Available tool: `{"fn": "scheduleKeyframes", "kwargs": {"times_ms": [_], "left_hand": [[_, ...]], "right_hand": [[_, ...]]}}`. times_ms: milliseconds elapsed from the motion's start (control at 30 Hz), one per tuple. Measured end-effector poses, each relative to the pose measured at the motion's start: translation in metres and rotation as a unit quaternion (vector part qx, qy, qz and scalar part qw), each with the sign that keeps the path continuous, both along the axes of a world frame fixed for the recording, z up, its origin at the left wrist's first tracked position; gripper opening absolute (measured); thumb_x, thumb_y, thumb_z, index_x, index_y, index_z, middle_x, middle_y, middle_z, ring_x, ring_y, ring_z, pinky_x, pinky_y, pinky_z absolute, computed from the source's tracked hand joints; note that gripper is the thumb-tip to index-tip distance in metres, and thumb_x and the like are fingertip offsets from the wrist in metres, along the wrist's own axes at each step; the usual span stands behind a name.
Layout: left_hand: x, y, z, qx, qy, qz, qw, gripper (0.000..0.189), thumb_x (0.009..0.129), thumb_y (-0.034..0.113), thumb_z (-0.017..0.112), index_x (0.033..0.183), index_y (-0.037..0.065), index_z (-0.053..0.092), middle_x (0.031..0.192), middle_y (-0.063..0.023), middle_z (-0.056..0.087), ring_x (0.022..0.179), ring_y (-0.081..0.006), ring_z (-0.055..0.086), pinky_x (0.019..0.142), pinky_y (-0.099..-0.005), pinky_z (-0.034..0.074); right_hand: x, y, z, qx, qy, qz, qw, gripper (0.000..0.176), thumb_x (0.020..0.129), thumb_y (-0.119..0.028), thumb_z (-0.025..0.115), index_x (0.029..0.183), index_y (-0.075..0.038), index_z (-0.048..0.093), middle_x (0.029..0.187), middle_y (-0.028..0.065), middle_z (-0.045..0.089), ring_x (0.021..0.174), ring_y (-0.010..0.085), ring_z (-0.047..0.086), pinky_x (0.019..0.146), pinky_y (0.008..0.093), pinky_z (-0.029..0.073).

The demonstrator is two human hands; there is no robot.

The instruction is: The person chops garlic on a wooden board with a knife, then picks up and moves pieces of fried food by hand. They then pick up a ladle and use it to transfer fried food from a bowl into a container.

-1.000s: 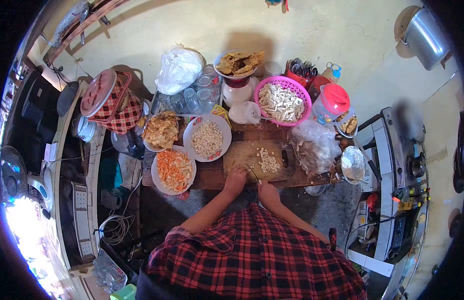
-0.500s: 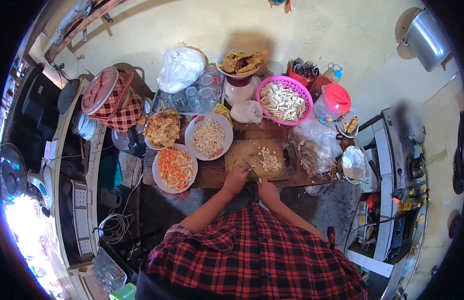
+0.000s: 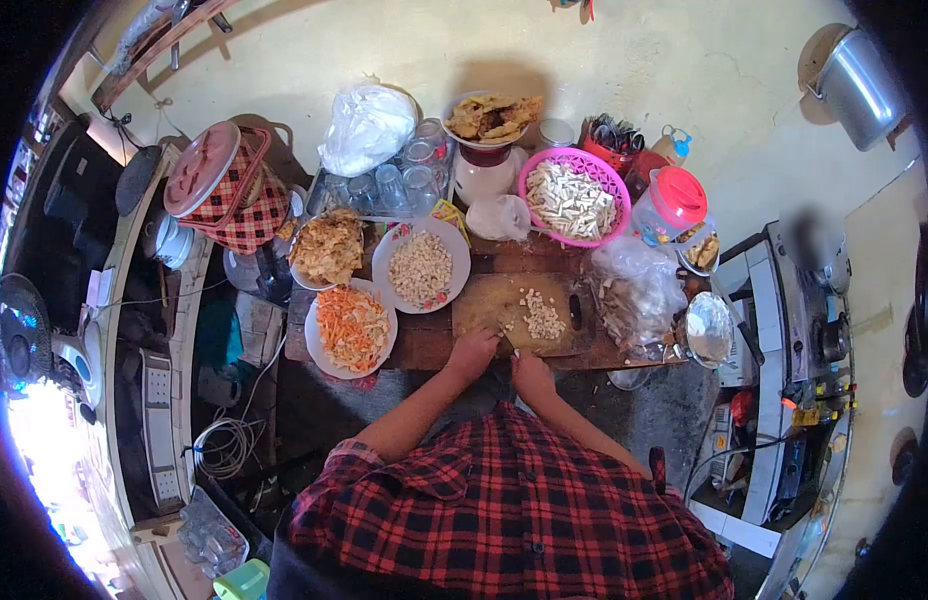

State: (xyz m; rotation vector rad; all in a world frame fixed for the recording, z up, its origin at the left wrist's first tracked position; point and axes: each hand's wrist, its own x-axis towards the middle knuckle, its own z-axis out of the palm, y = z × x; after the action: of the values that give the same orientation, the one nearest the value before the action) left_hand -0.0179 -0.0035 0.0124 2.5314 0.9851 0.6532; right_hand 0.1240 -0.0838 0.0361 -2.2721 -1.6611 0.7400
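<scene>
At the front edge of the wooden cutting board (image 3: pixel 476 303), my left hand (image 3: pixel 474 352) is closed, with small pale bits beside its fingertips. What it pinches is too small to make out. Just right of it, my right hand (image 3: pixel 532 374) is closed around what looks like a small knife (image 3: pixel 507 341); its thin blade points up and left between the hands. A heap of diced white food (image 3: pixel 542 316) lies on the board's right half. Left of the board is a plate (image 3: pixel 457 236) of similar white cubes. The grip on the knife handle is hidden.
A plate of shredded orange and white food (image 3: pixel 352 328) and a bowl of fried food (image 3: pixel 327 248) stand left. Behind are a pink basket (image 3: pixel 616 180) of white sticks and a tray of glasses (image 3: pixel 392 188). A plastic bag (image 3: pixel 639 290) and foil-like bowl (image 3: pixel 708 328) sit right.
The view has shifted slightly, moving the table things a little in the frame. Both hands stay close together at the board's front edge, and the blade between them has changed position slightly.
</scene>
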Motion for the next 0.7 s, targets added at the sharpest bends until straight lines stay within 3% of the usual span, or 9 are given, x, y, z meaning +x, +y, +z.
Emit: {"fn": "scheduleKeyframes", "kwargs": {"times_ms": [267,467,567,700], "left_hand": [[0.001,0.002,0.000,0.047,-0.019,-0.009,0.999,0.011,0.071,0.009,0.054,0.078,0.003,0.059,0.086,-0.0100,0.054,0.089,-0.0267,0.055,0.073,-0.0359,0.049],[0.000,0.004,-0.012,0.065,-0.042,-0.016,0.997,0.010,0.071,0.010,0.053,0.076,0.004,0.059,0.087,-0.0099,0.054,0.089,-0.0266,0.056,0.073,-0.0357,0.050],[-0.001,-0.002,0.008,0.041,-0.006,0.000,0.999,0.010,0.072,0.010,0.053,0.077,0.004,0.059,0.084,-0.0106,0.056,0.088,-0.0266,0.057,0.072,-0.0354,0.050],[-0.001,0.001,-0.006,0.074,-0.020,0.011,0.997,0.010,0.073,0.010,0.053,0.078,0.003,0.058,0.082,-0.0108,0.058,0.086,-0.0262,0.059,0.071,-0.0352,0.051]], "right_hand": [[-0.003,-0.008,0.013,-0.021,0.003,0.005,1.000,0.029,0.091,-0.028,0.046,0.098,0.000,0.049,0.075,0.0265,0.061,0.074,0.0438,0.061,0.066,0.0527,0.048],[-0.002,-0.002,-0.004,0.009,0.000,0.019,1.000,0.030,0.091,-0.029,0.046,0.095,0.001,0.049,0.074,0.0258,0.061,0.073,0.0432,0.061,0.065,0.0524,0.049],[-0.005,0.006,-0.011,0.013,-0.034,0.014,0.999,0.030,0.091,-0.029,0.046,0.094,0.001,0.050,0.073,0.0256,0.061,0.071,0.0430,0.061,0.063,0.0520,0.049],[-0.004,0.004,0.007,-0.003,-0.013,0.018,1.000,0.030,0.091,-0.029,0.046,0.094,0.001,0.050,0.072,0.0251,0.061,0.070,0.0432,0.061,0.063,0.0519,0.049]]}}
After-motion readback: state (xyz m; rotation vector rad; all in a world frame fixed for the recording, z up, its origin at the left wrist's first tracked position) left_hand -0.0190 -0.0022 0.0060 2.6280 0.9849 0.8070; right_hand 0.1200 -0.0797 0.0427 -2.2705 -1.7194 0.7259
